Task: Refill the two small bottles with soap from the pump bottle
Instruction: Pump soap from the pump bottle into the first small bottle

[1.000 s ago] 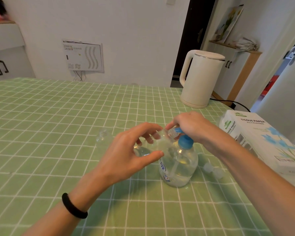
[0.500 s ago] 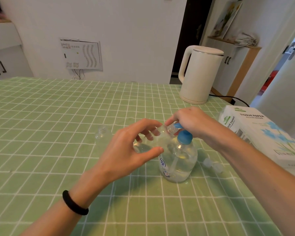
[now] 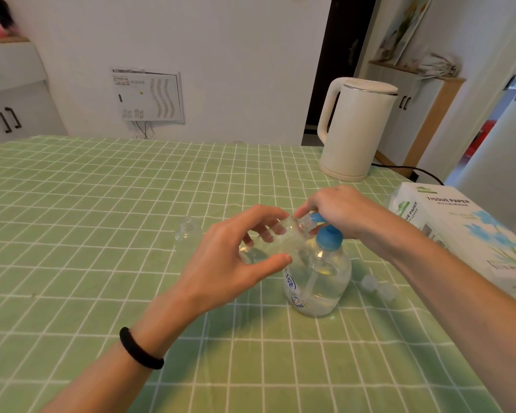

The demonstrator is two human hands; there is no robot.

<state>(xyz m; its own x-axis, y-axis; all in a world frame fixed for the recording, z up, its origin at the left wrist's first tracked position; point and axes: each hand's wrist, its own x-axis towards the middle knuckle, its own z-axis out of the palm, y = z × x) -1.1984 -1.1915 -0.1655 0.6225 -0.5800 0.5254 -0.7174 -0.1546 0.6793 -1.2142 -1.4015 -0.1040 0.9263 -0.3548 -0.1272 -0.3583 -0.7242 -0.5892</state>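
- left hand (image 3: pixel 221 263) grips a small clear bottle (image 3: pixel 277 242), thumb on the near side, fingers curled round the far side; bottle held tilted, almost on its side, raised off the table
- the held bottle's threaded neck points right, toward the blue spout of the pump bottle (image 3: pixel 316 275); neck and spout meet or nearly meet, exact contact hidden by fingers
- some clear liquid shows pooled in the low end of the held bottle, near the left palm
- right hand (image 3: pixel 337 210) sits on top of the blue pump head, fingers bent down over it, fingertips close by the small bottle's neck; cannot tell how hard it presses
- pump bottle stands upright on the green checked tablecloth (image 3: pixel 87 204), clear body, blue collar, roughly a third full of clear soap, blue and white label on its left side
- second small bottle (image 3: pixel 187 232) stands upright, open-necked, on the cloth left of the hands, apart from them
- two small clear caps (image 3: pixel 379 286) lie on the cloth just right of the pump bottle
- black band (image 3: pixel 140 350) on the left wrist
- white kettle (image 3: pixel 355 126) at the far right of the table, black cord trailing off right
- tissue paper box (image 3: pixel 459 231) at the right edge, behind the right forearm
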